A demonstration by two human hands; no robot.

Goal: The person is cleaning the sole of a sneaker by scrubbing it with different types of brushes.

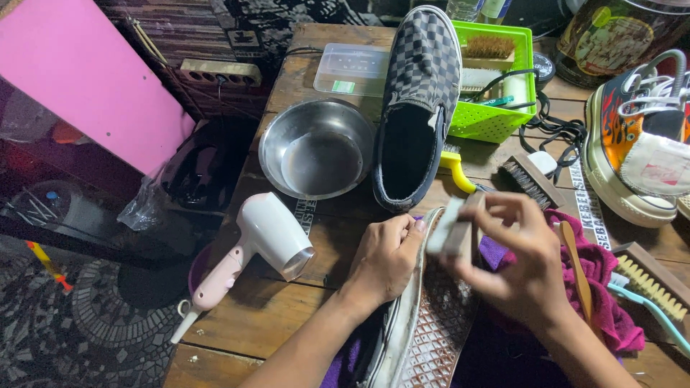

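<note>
A person's left hand (pixel 384 260) clamps the rim of an upturned shoe (pixel 424 323) lying sole-up near the table's (pixel 251 316) front edge — the right hand (pixel 521 262) grips a small pale block (pixel 453 228) against its sole. A checkered slip-on (pixel 420 93) rests farther back, beside a steel bowl (pixel 316 147).

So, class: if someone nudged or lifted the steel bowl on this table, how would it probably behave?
The steel bowl looks thin-walled and nearly empty, so it is probably light for its size. Its polished, rounded wall likely slides easily on the wooden table and may feel slippery. Being wide and shallow, it seems unlikely to tip, and it would stay rigid.
</note>
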